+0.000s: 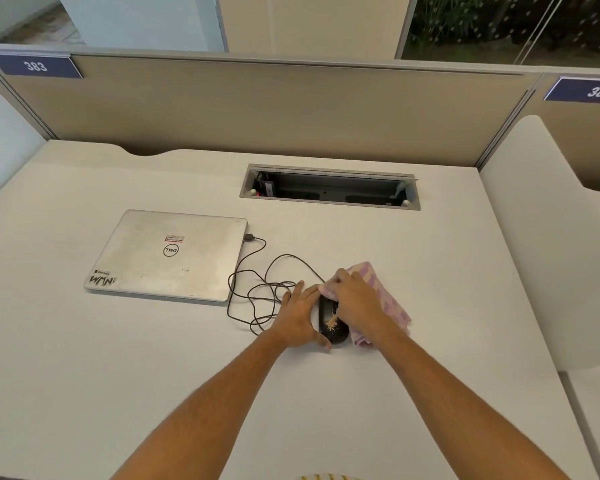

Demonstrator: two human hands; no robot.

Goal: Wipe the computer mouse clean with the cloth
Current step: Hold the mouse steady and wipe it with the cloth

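A black wired computer mouse (331,323) lies on the white desk with a patch of pale crumbs on its back. My left hand (300,315) grips its left side, thumb curled around the near end. My right hand (355,301) presses a pink and white checked cloth (387,294) onto the front right part of the mouse. The cloth bunches under that hand and spreads out to the right. The mouse's front end is hidden beneath the cloth and fingers.
The mouse's black cable (257,289) loops loosely to the left and plugs into a closed silver laptop (167,256). An open cable box (329,188) is set into the desk behind. Beige partition panels (257,109) wall the desk at the back and right.
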